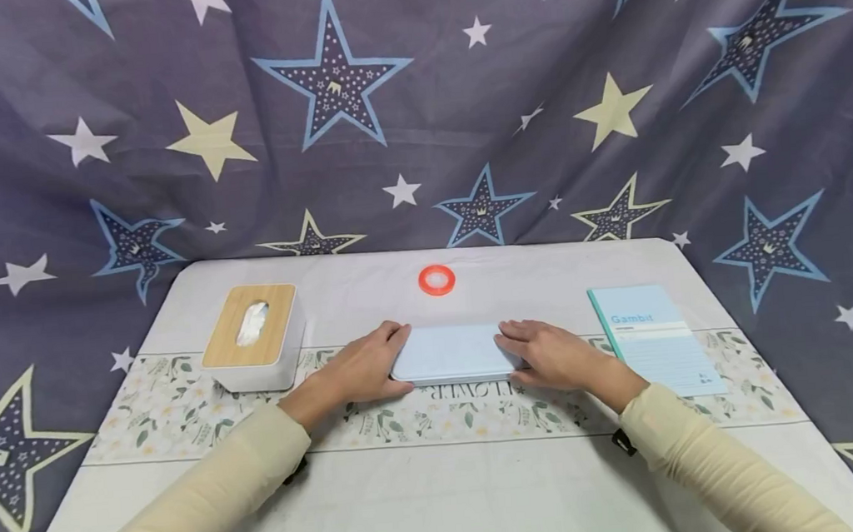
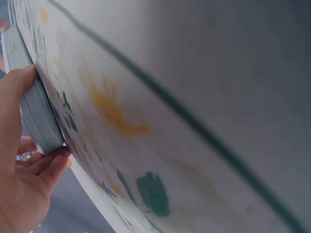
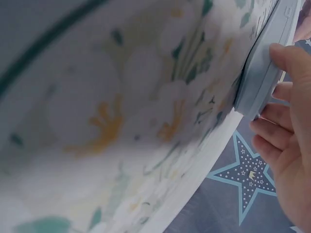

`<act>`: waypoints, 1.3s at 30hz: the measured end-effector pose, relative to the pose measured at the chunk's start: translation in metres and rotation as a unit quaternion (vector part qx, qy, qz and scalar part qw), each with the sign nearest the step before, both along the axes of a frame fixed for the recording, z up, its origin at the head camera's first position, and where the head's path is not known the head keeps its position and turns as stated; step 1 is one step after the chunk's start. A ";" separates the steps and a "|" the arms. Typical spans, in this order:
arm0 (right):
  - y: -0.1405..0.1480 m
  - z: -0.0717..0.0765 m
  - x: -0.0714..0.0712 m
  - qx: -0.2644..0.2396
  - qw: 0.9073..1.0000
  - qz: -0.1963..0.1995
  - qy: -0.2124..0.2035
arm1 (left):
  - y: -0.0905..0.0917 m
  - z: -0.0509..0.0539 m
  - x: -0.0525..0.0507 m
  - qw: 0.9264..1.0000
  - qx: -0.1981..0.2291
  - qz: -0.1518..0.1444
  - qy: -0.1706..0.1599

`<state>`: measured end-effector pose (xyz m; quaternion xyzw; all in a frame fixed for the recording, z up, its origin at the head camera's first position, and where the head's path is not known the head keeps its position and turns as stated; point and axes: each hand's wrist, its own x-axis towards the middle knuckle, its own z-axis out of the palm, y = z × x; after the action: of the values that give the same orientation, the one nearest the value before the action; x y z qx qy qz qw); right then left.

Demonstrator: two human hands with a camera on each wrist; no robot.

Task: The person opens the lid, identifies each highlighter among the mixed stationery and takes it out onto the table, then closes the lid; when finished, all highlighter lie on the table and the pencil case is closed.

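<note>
A flat, light blue rectangular case lies on the table runner, its long side across the table. A seam runs along its grey-blue side, as the left wrist view shows. My left hand holds the left end, the thumb at the near edge and the fingers round the far corner. At the opposite end my right hand grips in the same manner. In the right wrist view, that thumb presses on the case's side, with the other fingers around its end. What the case contains is hidden.
Beyond the case lies a red tape roll. To the left stands a tissue box with a wooden lid. A light blue notebook marked "Gambit" lies at right. Behind the table hangs a star-patterned curtain.
</note>
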<state>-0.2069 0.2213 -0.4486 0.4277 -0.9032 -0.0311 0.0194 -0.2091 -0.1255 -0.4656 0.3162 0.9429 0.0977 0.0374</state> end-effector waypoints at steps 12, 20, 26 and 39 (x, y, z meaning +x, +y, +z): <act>0.004 -0.001 0.001 0.013 0.997 0.045 0.053 | 0.009 0.005 0.002 0.999 -0.026 0.016 -0.016; 0.004 -0.003 0.000 0.014 0.996 0.064 0.068 | 0.008 0.005 0.002 0.999 -0.040 0.007 0.001; 0.005 -0.001 -0.003 -0.008 0.998 0.057 0.040 | 0.004 0.006 0.000 1.000 -0.017 0.014 -0.013; 0.009 0.009 -0.005 -0.095 0.995 0.032 -0.022 | -0.008 0.009 0.000 0.990 0.063 0.039 -0.120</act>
<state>-0.2117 0.2306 -0.4394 0.4532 -0.8881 0.0652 0.0407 -0.2094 -0.1339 -0.4565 0.2664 0.9352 0.1957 0.1268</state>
